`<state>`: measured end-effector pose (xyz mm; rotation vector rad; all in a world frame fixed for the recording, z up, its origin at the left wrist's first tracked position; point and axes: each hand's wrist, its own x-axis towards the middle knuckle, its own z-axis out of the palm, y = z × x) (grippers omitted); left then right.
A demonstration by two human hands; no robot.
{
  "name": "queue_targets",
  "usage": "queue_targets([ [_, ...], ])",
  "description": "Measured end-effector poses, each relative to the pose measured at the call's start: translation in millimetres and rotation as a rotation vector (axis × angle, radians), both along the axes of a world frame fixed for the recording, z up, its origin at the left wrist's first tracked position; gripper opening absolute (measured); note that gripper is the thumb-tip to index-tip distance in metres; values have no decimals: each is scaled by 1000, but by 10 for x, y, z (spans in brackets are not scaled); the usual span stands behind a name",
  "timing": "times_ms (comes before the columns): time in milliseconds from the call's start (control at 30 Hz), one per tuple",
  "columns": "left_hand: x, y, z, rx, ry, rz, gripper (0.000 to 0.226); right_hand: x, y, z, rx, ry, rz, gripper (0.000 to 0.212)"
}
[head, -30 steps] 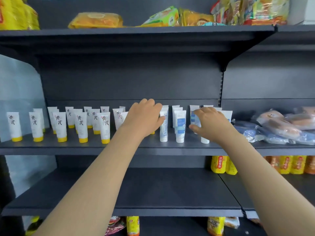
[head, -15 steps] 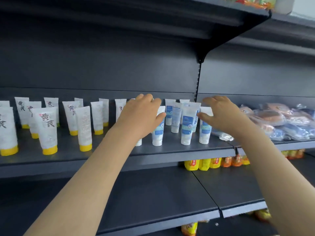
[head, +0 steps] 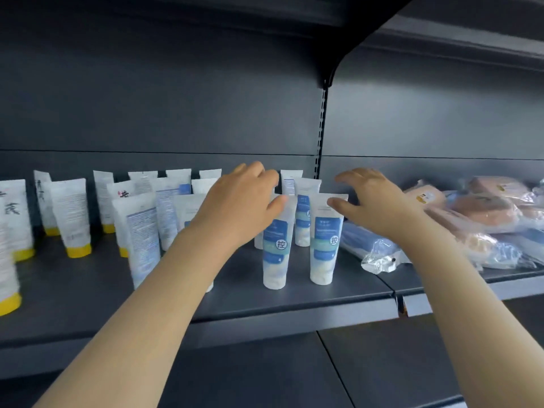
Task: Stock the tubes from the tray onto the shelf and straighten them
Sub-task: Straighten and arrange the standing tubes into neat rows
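Two blue-label tubes stand upright between the spread left hand and right hand; nudge them gently, square to the shelf edge.

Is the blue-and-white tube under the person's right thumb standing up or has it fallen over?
Standing upright. The blue-label tube rests cap-down on the shelf, flat crimped end on top, beside another upright tube. The right hand touches only its top edge.

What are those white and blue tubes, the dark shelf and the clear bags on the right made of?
The tubes look like soft plastic with a slight sheen: flat crimped tops, printed labels. The shelf seems to be painted metal, matte dark grey, with a thin folded front edge and a slotted upright. The bags appear to be thin clear plastic film, crinkled and glinting.
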<state>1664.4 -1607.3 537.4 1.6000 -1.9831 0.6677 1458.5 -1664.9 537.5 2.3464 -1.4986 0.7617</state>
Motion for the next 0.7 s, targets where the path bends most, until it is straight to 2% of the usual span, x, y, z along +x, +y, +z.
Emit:
queue_targets([
  [300,-103,-409,-171,130,169,-98,30,26,-381,-303,14,-209,229,39],
  [500,-91,-440,-300,119,537,-270,14,40,-422,-481,191,-628,444,25],
  [567,-112,-458,-385,92,677,-319,30,58,-444,-580,236,-755,515,35],
  [633,-139,-457,-485,91,867,-355,44,82,-450,-683,323,-961,576,40],
  [700,-173,-453,-592,115,1034,-393,43,113,-449,-798,424,-1174,616,35],
])
